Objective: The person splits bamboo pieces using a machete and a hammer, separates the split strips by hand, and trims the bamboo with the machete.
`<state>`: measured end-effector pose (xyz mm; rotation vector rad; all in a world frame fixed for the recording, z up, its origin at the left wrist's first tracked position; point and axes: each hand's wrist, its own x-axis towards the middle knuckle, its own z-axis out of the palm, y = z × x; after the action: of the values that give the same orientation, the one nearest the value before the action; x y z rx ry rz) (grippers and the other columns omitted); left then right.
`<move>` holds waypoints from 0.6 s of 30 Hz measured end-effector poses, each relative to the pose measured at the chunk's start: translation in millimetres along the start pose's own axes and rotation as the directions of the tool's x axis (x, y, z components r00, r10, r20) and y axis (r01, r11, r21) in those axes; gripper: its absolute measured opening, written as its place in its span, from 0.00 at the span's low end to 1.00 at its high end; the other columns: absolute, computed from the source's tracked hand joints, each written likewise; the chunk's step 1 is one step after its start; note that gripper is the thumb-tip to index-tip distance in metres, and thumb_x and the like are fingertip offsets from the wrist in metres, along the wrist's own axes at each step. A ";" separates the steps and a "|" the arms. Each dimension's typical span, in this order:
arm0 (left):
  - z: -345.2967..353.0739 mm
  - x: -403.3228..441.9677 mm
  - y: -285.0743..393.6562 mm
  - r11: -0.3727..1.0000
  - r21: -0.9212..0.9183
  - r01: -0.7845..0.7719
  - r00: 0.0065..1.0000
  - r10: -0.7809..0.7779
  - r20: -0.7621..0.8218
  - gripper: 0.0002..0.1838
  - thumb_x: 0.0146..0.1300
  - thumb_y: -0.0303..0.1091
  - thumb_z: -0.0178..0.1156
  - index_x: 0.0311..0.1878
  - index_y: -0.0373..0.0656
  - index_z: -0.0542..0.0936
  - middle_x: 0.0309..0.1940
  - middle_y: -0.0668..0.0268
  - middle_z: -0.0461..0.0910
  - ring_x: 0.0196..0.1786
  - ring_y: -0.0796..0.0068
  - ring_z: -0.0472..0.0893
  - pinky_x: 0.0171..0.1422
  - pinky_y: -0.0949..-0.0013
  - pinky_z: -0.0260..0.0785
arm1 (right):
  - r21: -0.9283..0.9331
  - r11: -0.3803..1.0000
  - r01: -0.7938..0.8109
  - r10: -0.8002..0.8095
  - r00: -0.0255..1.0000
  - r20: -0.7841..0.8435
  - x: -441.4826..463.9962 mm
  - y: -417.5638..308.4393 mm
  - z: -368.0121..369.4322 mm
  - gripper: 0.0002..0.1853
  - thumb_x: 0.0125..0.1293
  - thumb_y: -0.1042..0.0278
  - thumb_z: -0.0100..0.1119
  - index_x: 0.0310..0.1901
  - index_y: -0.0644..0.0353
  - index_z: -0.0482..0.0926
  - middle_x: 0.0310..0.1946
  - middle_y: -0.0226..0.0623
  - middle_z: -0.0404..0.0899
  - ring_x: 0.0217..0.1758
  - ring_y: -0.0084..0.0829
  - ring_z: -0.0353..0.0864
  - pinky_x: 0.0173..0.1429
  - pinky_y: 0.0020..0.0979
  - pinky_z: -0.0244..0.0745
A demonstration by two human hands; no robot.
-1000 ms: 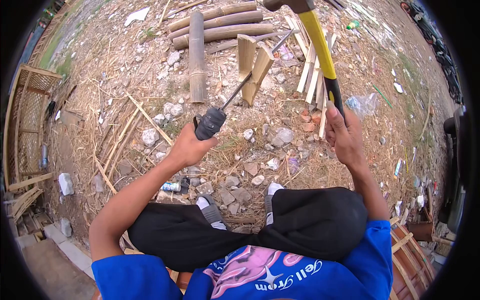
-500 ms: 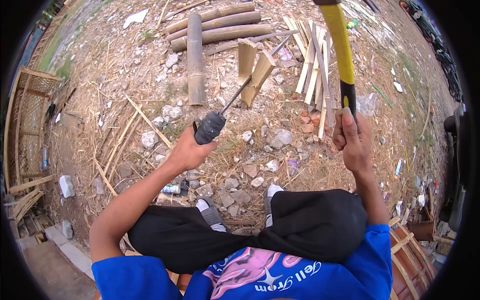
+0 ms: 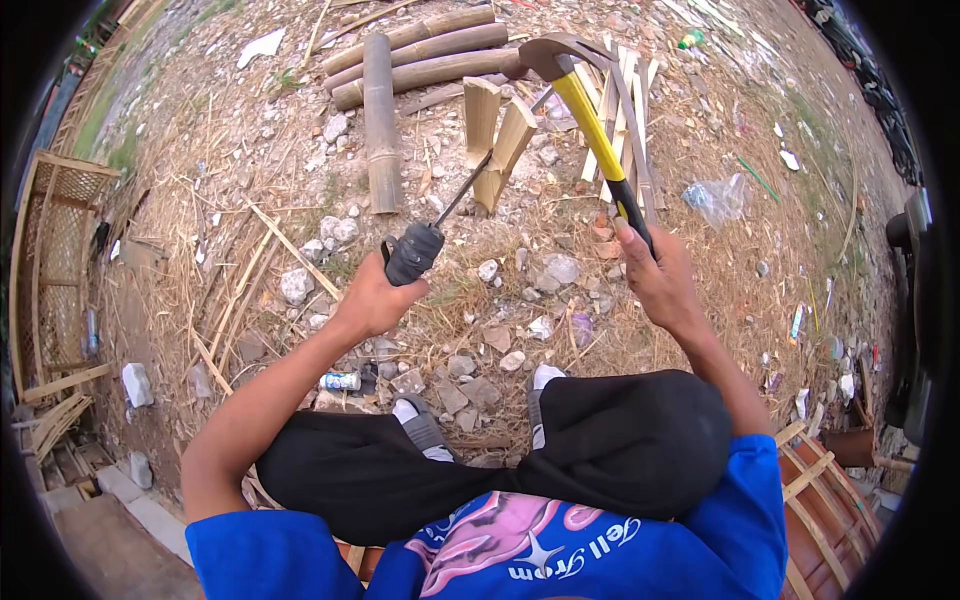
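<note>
Bamboo poles (image 3: 430, 73) behind split piece (image 3: 482, 115) | hammer (image 3: 590, 125) partly hiding strips (image 3: 637, 112) | rocks (image 3: 482, 391) nearer

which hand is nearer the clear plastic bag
Right. The right hand, gripping the hammer, is left and short of the plastic bag; the left hand, holding the black handle, is much farther left.

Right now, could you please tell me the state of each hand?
Left hand: closed, holding the black handle of a blade set in the split bamboo.
Right hand: closed, holding the yellow-and-black hammer.
</note>
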<state>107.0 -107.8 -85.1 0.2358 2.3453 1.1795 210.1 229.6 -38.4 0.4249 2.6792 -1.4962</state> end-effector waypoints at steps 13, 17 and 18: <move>1.1 -4.7 8.0 0.999 0.002 0.036 0.999 -0.036 0.019 0.14 0.51 0.39 0.65 0.31 0.36 0.77 0.21 0.64 0.77 0.24 0.71 0.74 0.34 0.62 0.68 | 0.382 0.908 0.170 -0.155 0.985 -0.071 -14.4 -20.8 -10.8 0.25 0.77 0.44 0.45 0.29 0.57 0.68 0.14 0.21 0.61 0.15 0.13 0.59 0.18 0.20 0.52; 1.5 -2.9 2.9 0.999 0.029 -0.023 0.999 0.023 0.023 0.15 0.51 0.40 0.65 0.31 0.36 0.78 0.20 0.63 0.77 0.24 0.70 0.77 0.34 0.62 0.69 | -0.234 0.972 -0.023 0.040 0.997 0.067 0.4 26.0 6.2 0.30 0.76 0.42 0.43 0.28 0.65 0.72 0.15 0.34 0.65 0.20 0.29 0.65 0.27 0.39 0.61; -1.4 -4.1 10.2 0.991 0.127 -0.038 0.995 0.026 0.095 0.15 0.51 0.40 0.65 0.31 0.35 0.78 0.20 0.60 0.78 0.24 0.67 0.78 0.35 0.61 0.70 | -0.242 0.970 -0.029 0.053 0.994 0.096 0.4 23.4 6.2 0.32 0.76 0.40 0.42 0.29 0.66 0.72 0.16 0.36 0.66 0.20 0.30 0.65 0.28 0.39 0.62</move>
<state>109.2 -104.1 -74.9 0.3670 2.3451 1.0108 215.2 236.0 -61.1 0.3763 2.7065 -1.1304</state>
